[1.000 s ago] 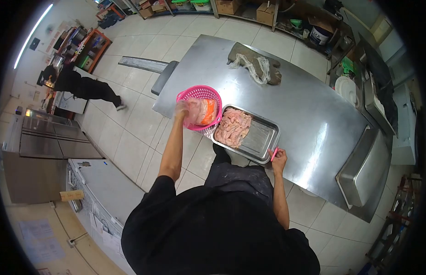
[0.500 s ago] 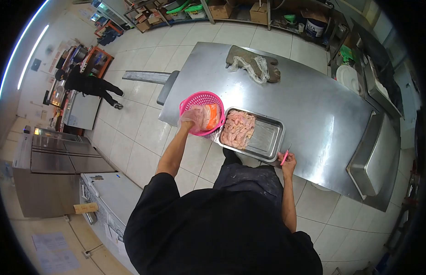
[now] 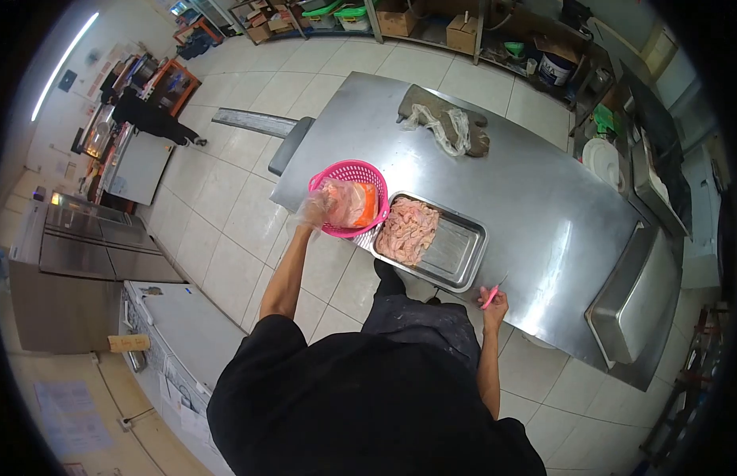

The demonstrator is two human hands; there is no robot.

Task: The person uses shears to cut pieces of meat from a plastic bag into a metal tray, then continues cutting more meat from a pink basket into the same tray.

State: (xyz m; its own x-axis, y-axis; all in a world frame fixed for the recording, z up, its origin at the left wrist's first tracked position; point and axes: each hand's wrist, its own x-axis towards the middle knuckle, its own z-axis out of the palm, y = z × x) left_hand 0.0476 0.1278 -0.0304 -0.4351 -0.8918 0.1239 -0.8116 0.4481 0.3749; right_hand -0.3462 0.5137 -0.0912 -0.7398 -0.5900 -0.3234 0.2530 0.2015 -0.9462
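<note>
My left hand (image 3: 311,211), under clear plastic, is at the left rim of a pink basket (image 3: 350,168). A plastic bag (image 3: 354,204) with an orange patch lies in the basket; whether my fingers grip its edge is hard to see. My right hand (image 3: 493,307) holds pink-handled scissors (image 3: 489,297) at the table's near edge. Between my hands is a metal tray (image 3: 457,255), with pale pink raw meat pieces (image 3: 408,230) filling its left part. The basket touches the tray's left side.
On the steel table (image 3: 535,182) are a brown cloth-like item (image 3: 479,136) with clear plastic at the far side and a large metal container (image 3: 634,297) at the right. A person in black (image 3: 150,119) stands far left. A shelf (image 3: 424,41) runs behind.
My left hand has drawn back slightly toward the basket's left rim. My right hand still has the scissors. The camera view has tilted, and the person far left has shifted posture.
</note>
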